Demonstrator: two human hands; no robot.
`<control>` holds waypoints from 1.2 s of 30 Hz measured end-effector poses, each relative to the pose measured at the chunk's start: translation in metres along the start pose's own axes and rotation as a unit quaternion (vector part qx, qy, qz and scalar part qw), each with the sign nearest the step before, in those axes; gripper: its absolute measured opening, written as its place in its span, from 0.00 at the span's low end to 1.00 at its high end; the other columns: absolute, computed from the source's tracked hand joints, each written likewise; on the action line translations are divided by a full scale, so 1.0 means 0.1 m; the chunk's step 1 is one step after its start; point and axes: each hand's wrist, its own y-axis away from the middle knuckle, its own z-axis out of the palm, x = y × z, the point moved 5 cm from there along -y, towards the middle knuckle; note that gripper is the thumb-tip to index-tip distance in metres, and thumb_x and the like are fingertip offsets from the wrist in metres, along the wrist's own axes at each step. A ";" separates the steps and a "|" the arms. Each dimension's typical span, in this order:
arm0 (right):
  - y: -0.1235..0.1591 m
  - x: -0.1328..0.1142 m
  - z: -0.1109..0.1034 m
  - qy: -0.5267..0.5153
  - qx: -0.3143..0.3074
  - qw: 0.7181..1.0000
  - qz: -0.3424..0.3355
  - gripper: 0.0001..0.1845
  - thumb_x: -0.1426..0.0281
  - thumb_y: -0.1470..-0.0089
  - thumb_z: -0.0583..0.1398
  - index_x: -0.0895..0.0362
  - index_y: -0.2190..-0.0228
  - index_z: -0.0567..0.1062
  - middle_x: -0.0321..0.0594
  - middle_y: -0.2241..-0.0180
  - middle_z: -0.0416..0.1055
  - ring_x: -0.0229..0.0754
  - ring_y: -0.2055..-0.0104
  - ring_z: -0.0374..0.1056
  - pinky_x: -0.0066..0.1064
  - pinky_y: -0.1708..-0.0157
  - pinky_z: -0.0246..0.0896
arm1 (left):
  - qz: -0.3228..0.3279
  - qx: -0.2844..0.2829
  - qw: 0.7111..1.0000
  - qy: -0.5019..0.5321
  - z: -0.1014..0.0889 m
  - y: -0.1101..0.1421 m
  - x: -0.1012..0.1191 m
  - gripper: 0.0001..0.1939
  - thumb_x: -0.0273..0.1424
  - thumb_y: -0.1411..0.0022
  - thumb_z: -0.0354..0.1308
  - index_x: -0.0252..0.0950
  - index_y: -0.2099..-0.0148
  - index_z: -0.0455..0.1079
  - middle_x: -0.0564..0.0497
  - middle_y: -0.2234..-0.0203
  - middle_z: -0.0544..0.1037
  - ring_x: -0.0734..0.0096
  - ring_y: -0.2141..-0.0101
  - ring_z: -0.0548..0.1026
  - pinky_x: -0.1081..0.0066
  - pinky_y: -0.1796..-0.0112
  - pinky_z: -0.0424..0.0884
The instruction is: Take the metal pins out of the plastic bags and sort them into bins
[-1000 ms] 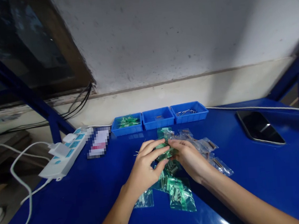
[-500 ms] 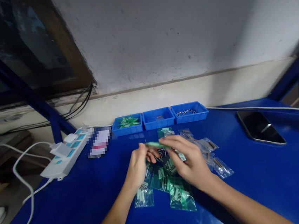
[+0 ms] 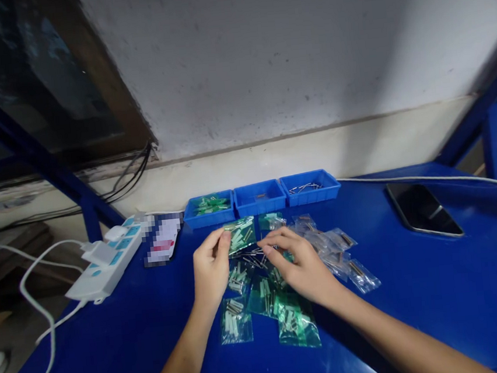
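Between thumb and fingers, my left hand (image 3: 212, 261) grips the left edge of a small green zip bag (image 3: 241, 235), tilted up above the table. White strips and thin metal pins show through it. My right hand (image 3: 294, 258) is at the bag's lower right corner, its thumb and fingertips drawn together there. Loose metal pins (image 3: 255, 258) lie in a pile beneath. Filled green bags lie below my hands, including one (image 3: 297, 321) at the front and another bag (image 3: 236, 321) left of it. Clear bags (image 3: 335, 245) with brownish pins lie right of my right hand.
Along the back stand three blue bins: the left bin (image 3: 210, 218) holds green bags, the middle bin (image 3: 261, 207) a small item, the right bin (image 3: 313, 196) metal pins. A power strip (image 3: 91, 283) and blurred phone-like object (image 3: 162, 241) lie left, a phone (image 3: 424, 210) right.
The green bag has turned from nearly edge-on to face me, showing its contents. My left hand has shifted slightly left and up; my right hand's fingers have come down to the bag's corner.
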 end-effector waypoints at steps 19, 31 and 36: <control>-0.04 0.30 -0.06 -0.379 0.100 0.886 0.247 0.05 0.69 0.54 0.59 0.58 0.72 0.73 0.38 0.72 0.70 0.37 0.74 0.66 0.31 0.75 0.68 | 0.199 -0.171 0.956 -0.133 0.20 0.13 0.22 0.14 0.23 0.38 0.47 0.38 0.61 0.75 0.46 0.63 0.75 0.63 0.59 0.71 0.66 0.59 0.67; 0.10 -0.17 -0.07 0.056 0.063 0.982 -0.172 0.21 0.80 0.50 0.51 0.52 0.60 0.76 0.41 0.54 0.72 0.44 0.50 0.67 0.43 0.51 0.64 | -0.139 -0.178 0.963 0.149 0.24 0.08 -0.22 0.24 0.48 0.38 0.48 0.33 0.60 0.75 0.49 0.76 0.75 0.70 0.74 0.70 0.74 0.72 0.63; 0.10 -0.13 -0.05 0.096 0.061 0.980 -0.163 0.22 0.82 0.52 0.50 0.52 0.62 0.77 0.42 0.50 0.69 0.46 0.47 0.65 0.43 0.51 0.64 | -0.174 -0.180 0.951 0.180 0.23 0.05 -0.20 0.12 0.36 0.45 0.61 0.34 0.61 0.74 0.51 0.73 0.75 0.74 0.74 0.70 0.76 0.72 0.63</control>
